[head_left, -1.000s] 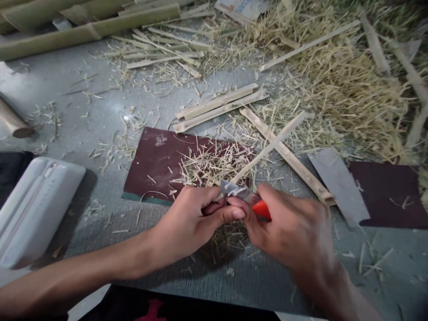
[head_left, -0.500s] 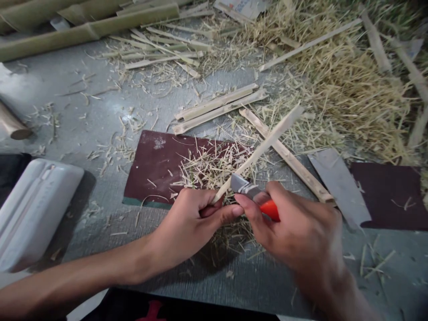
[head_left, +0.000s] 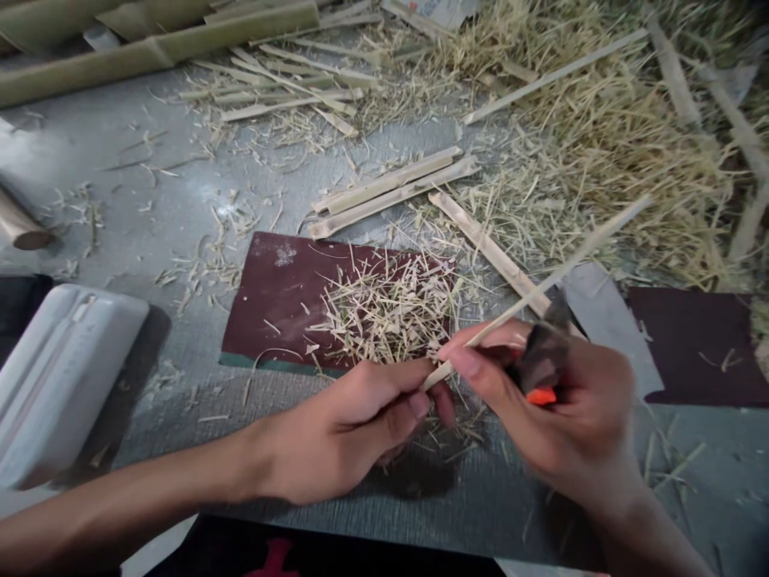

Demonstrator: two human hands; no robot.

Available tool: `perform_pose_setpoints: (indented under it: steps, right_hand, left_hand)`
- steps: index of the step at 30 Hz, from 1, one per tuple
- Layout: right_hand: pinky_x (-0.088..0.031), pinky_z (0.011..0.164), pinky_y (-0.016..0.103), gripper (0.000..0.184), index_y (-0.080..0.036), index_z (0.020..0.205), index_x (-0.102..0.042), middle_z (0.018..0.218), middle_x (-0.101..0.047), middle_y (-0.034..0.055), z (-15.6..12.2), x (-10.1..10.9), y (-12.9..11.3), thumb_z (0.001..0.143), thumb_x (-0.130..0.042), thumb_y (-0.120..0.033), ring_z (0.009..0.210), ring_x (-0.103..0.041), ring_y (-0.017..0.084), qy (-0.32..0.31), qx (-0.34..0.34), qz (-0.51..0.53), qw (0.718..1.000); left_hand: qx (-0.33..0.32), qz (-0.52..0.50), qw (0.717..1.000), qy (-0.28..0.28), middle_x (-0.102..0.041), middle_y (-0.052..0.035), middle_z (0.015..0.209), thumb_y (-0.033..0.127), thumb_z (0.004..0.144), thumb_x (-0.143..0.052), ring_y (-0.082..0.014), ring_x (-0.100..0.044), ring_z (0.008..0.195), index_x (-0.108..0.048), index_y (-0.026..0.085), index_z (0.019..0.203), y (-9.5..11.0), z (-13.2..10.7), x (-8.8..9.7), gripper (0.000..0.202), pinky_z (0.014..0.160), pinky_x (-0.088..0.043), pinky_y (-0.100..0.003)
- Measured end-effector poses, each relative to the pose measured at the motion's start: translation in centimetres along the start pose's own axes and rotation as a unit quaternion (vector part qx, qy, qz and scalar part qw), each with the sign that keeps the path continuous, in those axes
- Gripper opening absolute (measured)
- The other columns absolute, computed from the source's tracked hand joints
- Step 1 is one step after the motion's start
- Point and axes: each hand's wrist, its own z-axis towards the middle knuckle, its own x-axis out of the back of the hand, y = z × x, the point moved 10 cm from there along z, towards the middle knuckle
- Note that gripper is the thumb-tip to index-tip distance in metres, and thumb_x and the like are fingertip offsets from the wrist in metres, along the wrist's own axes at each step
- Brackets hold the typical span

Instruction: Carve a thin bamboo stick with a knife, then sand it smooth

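A thin bamboo strip (head_left: pixel 561 275) slants up to the right between my hands. My left hand (head_left: pixel 354 425) pinches its lower end between thumb and fingers. My right hand (head_left: pixel 558 409) is closed round a knife (head_left: pixel 544 353) with a red-orange handle, its dark blade blurred and turned away from the strip. The right thumb and forefinger also touch the strip a little above my left hand. Just beyond my hands, a pile of bamboo shavings (head_left: pixel 390 308) covers the right part of a dark red board (head_left: pixel 270 292).
Split bamboo pieces (head_left: pixel 396 188) lie behind the board, with another strip (head_left: pixel 493 248) slanting to their right. A heap of shavings (head_left: pixel 649 168) fills the back right. Bamboo poles (head_left: pixel 156 52) lie back left. At left stands a white case (head_left: pixel 72 377); at right, a dark red sheet (head_left: pixel 697 344).
The knife has come off the strip and turned in my right hand. That hand moved slightly right and now touches the strip, which leans lower to the right. My left hand shifted slightly right.
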Motion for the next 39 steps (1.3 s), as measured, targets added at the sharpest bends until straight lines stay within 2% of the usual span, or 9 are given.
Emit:
perform_pose_setpoints:
  steps: [2, 5, 9, 13, 20, 24, 29, 34, 39]
  right_hand:
    - [-0.03, 0.038, 0.02, 0.013, -0.022, 0.076, -0.063, 0.048, -0.048, -0.0058, 0.0, 0.6, 0.2, 0.085, -0.057, -0.028, 0.039, -0.038, 0.007, 0.032, -0.006, -0.01, 0.999]
    - [-0.026, 0.037, 0.018, 0.013, -0.021, 0.074, -0.058, 0.043, -0.039, -0.0082, 0.0, 0.7, 0.2, 0.084, -0.058, -0.03, 0.037, -0.033, 0.005, 0.038, 0.008, -0.051, 0.998]
    - [-0.029, 0.041, 0.019, 0.028, -0.019, 0.068, -0.05, 0.049, -0.045, -0.0065, -0.1, -0.7, -0.5, 0.08, -0.058, -0.043, 0.039, -0.037, 0.005, -0.018, 0.056, -0.116, 0.992]
    - [-0.026, 0.042, 0.024, 0.044, -0.019, 0.062, -0.043, 0.046, -0.043, -0.0042, -0.3, -2.2, -0.6, 0.084, -0.045, -0.057, 0.038, -0.042, 0.009, -0.065, 0.078, -0.195, 0.975]
    - [-0.023, 0.042, 0.026, 0.045, -0.018, 0.064, -0.049, 0.046, -0.049, -0.0023, -0.5, -2.6, -0.8, 0.088, -0.042, -0.056, 0.039, -0.049, 0.013, -0.059, 0.098, -0.231, 0.966]
    - [-0.022, 0.043, 0.026, 0.042, -0.018, 0.064, -0.05, 0.046, -0.05, -0.0018, -0.5, -2.6, -0.8, 0.087, -0.045, -0.053, 0.038, -0.048, 0.013, -0.055, 0.094, -0.248, 0.963]
    - [-0.019, 0.042, 0.025, 0.039, -0.019, 0.06, -0.045, 0.045, -0.048, -0.0033, -0.5, -2.5, -0.7, 0.087, -0.046, -0.048, 0.035, -0.042, 0.01, -0.054, 0.089, -0.262, 0.959]
    - [-0.018, 0.042, 0.025, 0.039, -0.02, 0.06, -0.042, 0.044, -0.045, -0.0048, -0.6, -2.4, -0.7, 0.087, -0.046, -0.047, 0.034, -0.039, 0.01, -0.048, 0.091, -0.264, 0.959]
    - [-0.017, 0.042, 0.026, 0.041, -0.02, 0.059, -0.041, 0.044, -0.046, -0.0046, -0.6, -2.3, -0.8, 0.087, -0.046, -0.049, 0.034, -0.042, 0.011, -0.024, 0.095, -0.29, 0.952]
  left_hand:
    - [0.006, -0.038, 0.999, 0.003, -0.034, 0.0058, 0.059, 0.033, 0.098, -0.031, -0.0067, -0.032, 0.05, -0.052, 0.015, 0.094, -0.2, 0.1, 0.0, 0.027, 0.047, -0.032, -0.019]
    - [0.0, -0.091, 0.995, 0.035, -0.034, 0.0061, 0.058, 0.031, 0.097, -0.033, -0.0067, -0.033, 0.049, -0.052, 0.015, 0.091, -0.5, 0.3, 0.7, 0.026, 0.046, -0.034, -0.019]
    - [-0.047, -0.068, 0.994, 0.077, -0.04, 0.0038, 0.059, 0.03, 0.096, -0.038, -0.0079, -0.039, 0.053, -0.049, 0.015, 0.082, 0.2, 0.4, 1.8, 0.024, 0.051, -0.038, -0.02]
    - [-0.074, -0.01, 0.99, 0.119, -0.041, 0.0028, 0.067, 0.025, 0.093, -0.042, -0.0071, -0.034, 0.055, -0.048, 0.016, 0.084, 1.2, 0.2, 2.8, 0.014, 0.047, -0.03, -0.018]
    - [-0.067, 0.096, 0.987, 0.113, -0.034, 0.0054, 0.064, 0.024, 0.086, -0.045, -0.0075, -0.032, 0.052, -0.038, 0.02, 0.075, 2.1, -0.4, 2.4, 0.013, 0.044, -0.03, -0.018]
    - [-0.075, 0.156, 0.976, 0.135, -0.039, 0.0051, 0.065, 0.027, 0.087, -0.049, -0.0062, -0.036, 0.05, -0.044, 0.018, 0.075, 2.1, -0.3, 2.6, 0.016, 0.041, -0.028, -0.017]
    - [-0.09, 0.234, 0.952, 0.176, -0.037, 0.0073, 0.06, 0.025, 0.086, -0.054, -0.005, -0.033, 0.048, -0.049, 0.016, 0.07, 2.2, -0.3, 3.3, 0.019, 0.043, -0.027, -0.017]
    - [-0.082, 0.236, 0.951, 0.182, -0.033, 0.0088, 0.057, 0.023, 0.084, -0.056, -0.0049, -0.027, 0.048, -0.047, 0.016, 0.069, 2.0, -0.2, 3.7, 0.019, 0.041, -0.024, -0.016]
    - [-0.116, 0.231, 0.943, 0.212, -0.027, 0.0095, 0.053, 0.027, 0.085, -0.056, -0.0049, -0.022, 0.047, -0.039, 0.017, 0.062, 2.8, -0.3, 3.9, 0.031, 0.039, -0.021, -0.015]
